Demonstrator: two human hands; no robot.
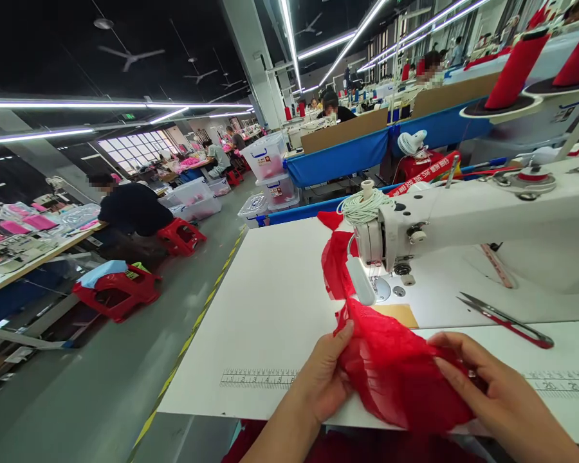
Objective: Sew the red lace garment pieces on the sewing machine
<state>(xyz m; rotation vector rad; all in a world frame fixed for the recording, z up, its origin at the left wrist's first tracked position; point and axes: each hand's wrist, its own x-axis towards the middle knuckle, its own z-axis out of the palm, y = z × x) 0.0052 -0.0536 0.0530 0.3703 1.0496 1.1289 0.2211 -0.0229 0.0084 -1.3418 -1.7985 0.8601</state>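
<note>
A sheer piece of red fabric (400,366) is stretched between my two hands at the front edge of the white sewing table (251,308). My left hand (325,373) pinches its left side, thumb on top. On the right, my right hand (477,379) grips the other side between thumb and fingers. Just beyond the cloth stands a white sewing machine (439,212), its needle area lit. More red cloth (336,263) lies behind and left of the machine head. Red-handled thread snips (511,321) rest to the right, apart from my hand.
A ruler strip (255,378) runs along the table's front. Red thread cones (518,67) stand at the upper right. Clear plastic bins (265,161) are stacked beyond the table. Left, across the aisle, are red stools (118,292) and a seated person (130,206).
</note>
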